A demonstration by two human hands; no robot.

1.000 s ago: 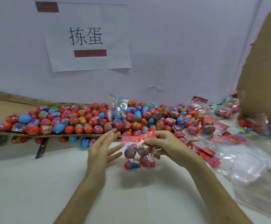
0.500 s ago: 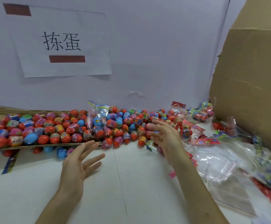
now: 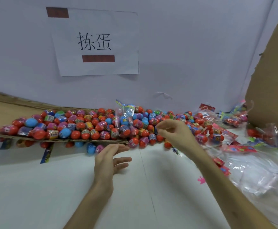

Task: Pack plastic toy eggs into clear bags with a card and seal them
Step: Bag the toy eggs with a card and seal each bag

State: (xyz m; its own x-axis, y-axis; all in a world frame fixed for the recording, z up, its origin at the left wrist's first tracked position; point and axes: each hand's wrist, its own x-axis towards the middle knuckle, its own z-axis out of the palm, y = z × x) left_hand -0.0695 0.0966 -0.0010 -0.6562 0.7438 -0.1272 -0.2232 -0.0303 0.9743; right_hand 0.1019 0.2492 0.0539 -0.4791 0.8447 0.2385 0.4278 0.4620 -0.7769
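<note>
A long heap of plastic toy eggs (image 3: pixel 88 128), mostly red with blue and purple ones, lies on a cardboard sheet (image 3: pixel 35 139) against the wall. My right hand (image 3: pixel 173 133) hovers over the heap's right part, fingers curled, nothing clearly held in it. My left hand (image 3: pixel 109 160) floats open above the white table, just in front of the cardboard's edge, holding nothing. Clear bags (image 3: pixel 259 172) lie in a pile at the right. Red and pink cards (image 3: pixel 239 148) lie among them. Filled bags (image 3: pixel 231 119) sit at the back right.
A large cardboard box (image 3: pixel 272 76) stands at the right edge. A paper sign (image 3: pixel 95 43) hangs on the white wall. A filled bag (image 3: pixel 125 116) stands upright in the heap. A small pink scrap (image 3: pixel 201 180) lies on the white table (image 3: pixel 35 195).
The filled bag that my right hand held a second ago is gone from it. My right hand has moved up over the egg heap and curled. My left hand stays open.
</note>
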